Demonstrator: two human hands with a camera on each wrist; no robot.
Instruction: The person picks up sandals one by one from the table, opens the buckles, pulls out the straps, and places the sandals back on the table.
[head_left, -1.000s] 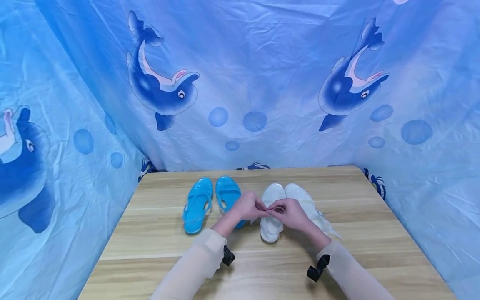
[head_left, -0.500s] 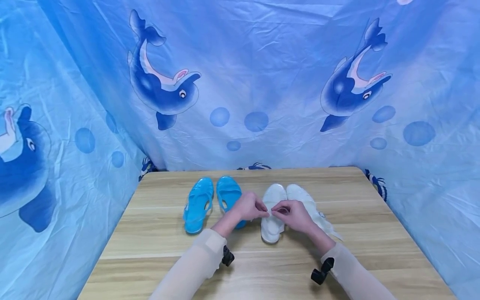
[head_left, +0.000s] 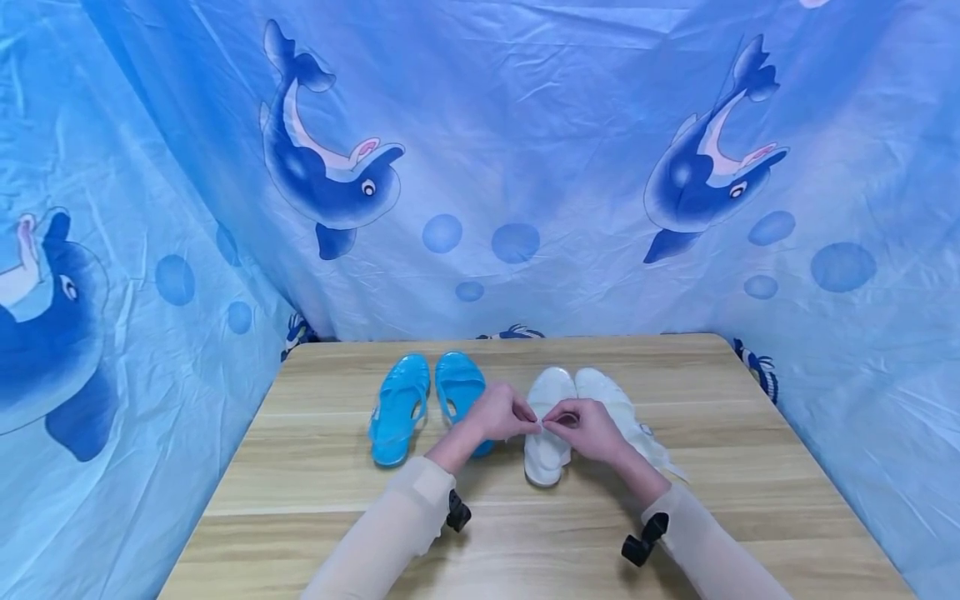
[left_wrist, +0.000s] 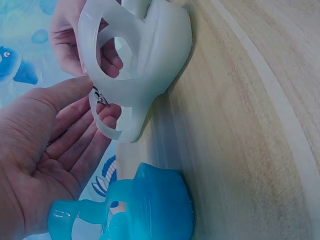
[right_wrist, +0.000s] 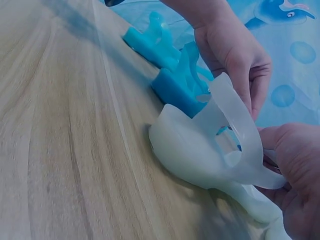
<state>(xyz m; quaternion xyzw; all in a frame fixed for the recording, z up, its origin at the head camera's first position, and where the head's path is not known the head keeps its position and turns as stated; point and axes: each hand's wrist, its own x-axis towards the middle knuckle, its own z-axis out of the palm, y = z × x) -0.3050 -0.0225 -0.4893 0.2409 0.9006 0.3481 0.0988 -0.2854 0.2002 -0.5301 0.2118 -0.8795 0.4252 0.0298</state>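
Both hands unmoved, left hand (head_left: 501, 414) and right hand (head_left: 586, 427) fingers still pinching white sandal (head_left: 547, 435) strap

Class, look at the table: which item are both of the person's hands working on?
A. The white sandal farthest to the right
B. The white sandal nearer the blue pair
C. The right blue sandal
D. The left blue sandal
B: the left hand and right hand meet over the strap of the white sandal lying next to the blue sandals.

Left hand (head_left: 498, 414) and right hand (head_left: 583, 427) meet, fingertips pinching (forearms converging).
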